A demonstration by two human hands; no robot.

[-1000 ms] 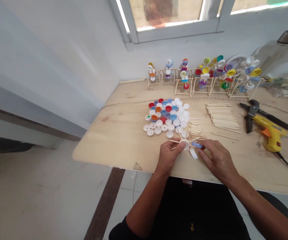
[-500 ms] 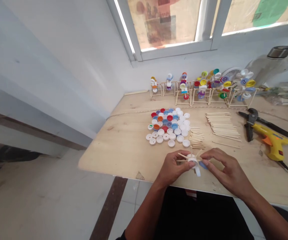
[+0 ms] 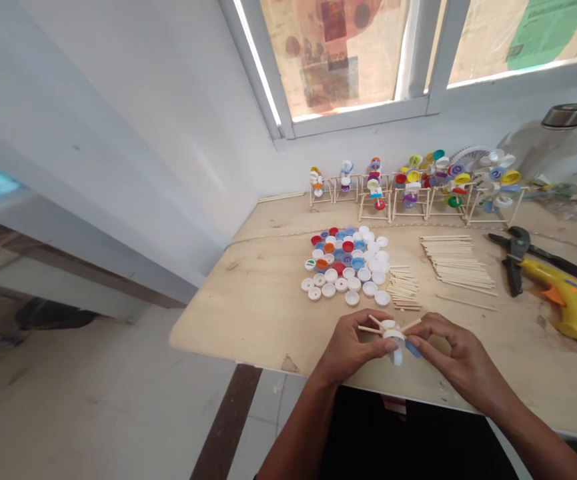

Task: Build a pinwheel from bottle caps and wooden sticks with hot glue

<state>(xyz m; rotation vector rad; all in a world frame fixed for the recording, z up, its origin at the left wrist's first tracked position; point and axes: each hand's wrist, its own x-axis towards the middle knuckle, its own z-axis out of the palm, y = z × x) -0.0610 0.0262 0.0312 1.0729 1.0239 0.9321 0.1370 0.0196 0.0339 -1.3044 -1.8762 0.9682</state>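
My left hand [image 3: 355, 348] is closed on a small wheel made of a white bottle cap [image 3: 393, 335] with several wooden sticks [image 3: 369, 329] spreading out from it. Its thumb presses the front of the cap. From the right, my right hand [image 3: 451, 345] pinches at the same wheel, thumb and forefinger together at what looks like one of its sticks; the fingertips partly hide the spot. A blue cap [image 3: 413, 349] sits just below those fingertips, and a whitish cap [image 3: 397, 357] hangs under the hub.
Loose bottle caps [image 3: 341, 285] lie beyond my left hand, beside short sticks [image 3: 405, 288] and longer sticks [image 3: 461, 261]. A yellow glue gun [image 3: 568, 300] and a black-handled cutter [image 3: 517, 250] lie right. Cap wheels on stick frames [image 3: 411, 193] line the back.
The view has shifted slightly, so everything sits lower and further right. The wheel has turned a little between my hands, and both hands keep their grip.
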